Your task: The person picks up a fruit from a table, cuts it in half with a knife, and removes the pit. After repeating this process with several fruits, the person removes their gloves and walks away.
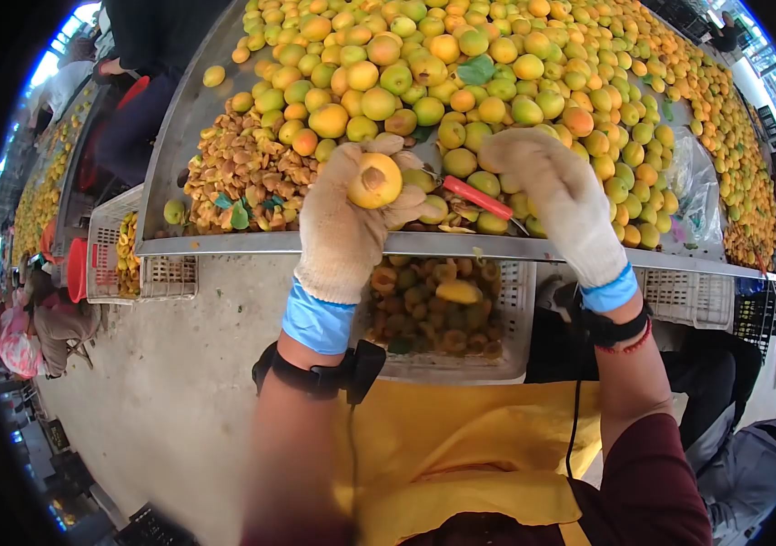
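My left hand (344,214), in a beige work glove with a blue cuff, is closed around an apricot (375,181). The fruit's stem end faces up, with a brownish spot in it. My right hand (556,196), gloved the same way, is over the apricot pile with its fingers curled together. What those fingers hold, if anything, is hidden. Between the hands a red-handled tool (478,197) lies near the table edge, its thin metal tip pointing toward my right wrist. Whole yellow-green apricots (379,102) surround both hands.
The metal table (251,243) has a raised front rim. Pitted apricot pieces (247,164) are heaped at left; a clear plastic bag (695,187) lies at right. Underneath stands a crate (517,318) of apricot pieces. Another white crate (170,278) is left. People work at both sides.
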`<state>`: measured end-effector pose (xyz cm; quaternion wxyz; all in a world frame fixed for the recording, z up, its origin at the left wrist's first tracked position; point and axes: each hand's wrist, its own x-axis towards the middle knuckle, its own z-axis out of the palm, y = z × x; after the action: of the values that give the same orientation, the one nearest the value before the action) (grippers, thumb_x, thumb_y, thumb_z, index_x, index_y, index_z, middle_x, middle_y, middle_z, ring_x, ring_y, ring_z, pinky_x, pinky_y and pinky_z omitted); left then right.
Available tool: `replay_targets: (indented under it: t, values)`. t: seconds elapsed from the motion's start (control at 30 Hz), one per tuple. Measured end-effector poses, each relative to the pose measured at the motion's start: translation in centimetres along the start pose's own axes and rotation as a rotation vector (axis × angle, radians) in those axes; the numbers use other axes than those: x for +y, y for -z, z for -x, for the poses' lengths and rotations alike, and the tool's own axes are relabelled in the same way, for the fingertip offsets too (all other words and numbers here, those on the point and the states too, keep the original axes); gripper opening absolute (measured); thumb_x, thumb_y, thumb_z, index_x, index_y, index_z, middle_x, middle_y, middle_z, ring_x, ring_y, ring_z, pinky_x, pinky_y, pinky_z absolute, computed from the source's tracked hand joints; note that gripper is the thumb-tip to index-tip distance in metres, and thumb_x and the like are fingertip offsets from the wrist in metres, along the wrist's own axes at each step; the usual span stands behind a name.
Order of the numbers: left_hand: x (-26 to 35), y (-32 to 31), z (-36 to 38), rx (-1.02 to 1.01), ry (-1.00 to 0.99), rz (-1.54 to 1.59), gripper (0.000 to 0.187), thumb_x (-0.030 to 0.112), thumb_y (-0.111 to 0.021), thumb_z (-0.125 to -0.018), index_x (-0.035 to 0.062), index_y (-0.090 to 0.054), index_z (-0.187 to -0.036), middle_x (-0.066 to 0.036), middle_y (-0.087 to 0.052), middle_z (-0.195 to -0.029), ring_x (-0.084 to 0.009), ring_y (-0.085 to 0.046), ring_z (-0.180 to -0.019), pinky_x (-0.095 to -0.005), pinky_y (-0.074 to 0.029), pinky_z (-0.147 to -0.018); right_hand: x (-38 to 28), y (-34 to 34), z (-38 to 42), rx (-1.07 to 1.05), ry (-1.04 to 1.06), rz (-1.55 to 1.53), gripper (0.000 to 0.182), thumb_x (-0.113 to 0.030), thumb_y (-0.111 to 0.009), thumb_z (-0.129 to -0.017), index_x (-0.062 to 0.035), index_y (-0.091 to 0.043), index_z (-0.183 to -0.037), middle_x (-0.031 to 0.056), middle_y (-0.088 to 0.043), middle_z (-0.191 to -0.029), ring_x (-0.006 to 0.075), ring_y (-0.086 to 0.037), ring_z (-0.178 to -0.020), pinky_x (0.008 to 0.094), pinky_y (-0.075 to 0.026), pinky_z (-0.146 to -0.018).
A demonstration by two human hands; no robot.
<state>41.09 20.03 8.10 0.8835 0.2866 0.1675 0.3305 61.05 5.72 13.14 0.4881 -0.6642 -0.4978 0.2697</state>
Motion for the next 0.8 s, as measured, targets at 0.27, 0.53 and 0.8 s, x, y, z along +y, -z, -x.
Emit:
replay_targets:
  t: [0.27,0.53,0.8]
  values:
    - [0.1,-1.0,0.7,-0.070,-0.053,0.052,0.051,0.040,-0.044,-0.109,-0.0054,-0.057,-0.127,-0.023,-0.066,-0.121,-0.0344,-0.070,-0.109,-0.0516,-0.061,-0.093,2.6,-4.3,-2.7,-0.137,0.075,1.000,0.021,-0.018,-0.068,-0.087,-0.0081,-0.065,-0.106,0.0159,-0.070,-0.097,0.0366,-0.071,-0.089,0.0479,-0.056,-0.074]
    - [-1.0,1.2,0.1,0.072,-0.060,0.153,0.054,0.047,-0.042,-0.110,-0.0003,-0.059,-0.131,-0.013,-0.069,-0.112,-0.0271,-0.071,-0.100,-0.0455,-0.063,-0.083,1.7,-3.7,-2.5,-0.255,-0.008,1.077,0.042,-0.020,-0.073,-0.086,-0.0110,-0.062,-0.125,0.0173,-0.066,-0.125,0.0384,-0.071,-0.100,0.0476,-0.059,-0.078]
    - [1.1,0.3,1.9,0.150,0.006,0.015,0.062,0.051,-0.033,-0.111,-0.0016,-0.059,-0.132,-0.012,-0.070,-0.102,-0.0260,-0.071,-0.079,-0.0334,-0.060,-0.058,-0.1,0.1,-2.4,0.025,-0.124,-0.154,0.033,-0.006,-0.058,-0.094,-0.0057,-0.065,-0.126,0.0040,-0.066,-0.093,0.0127,-0.060,-0.068,0.0299,-0.050,-0.060]
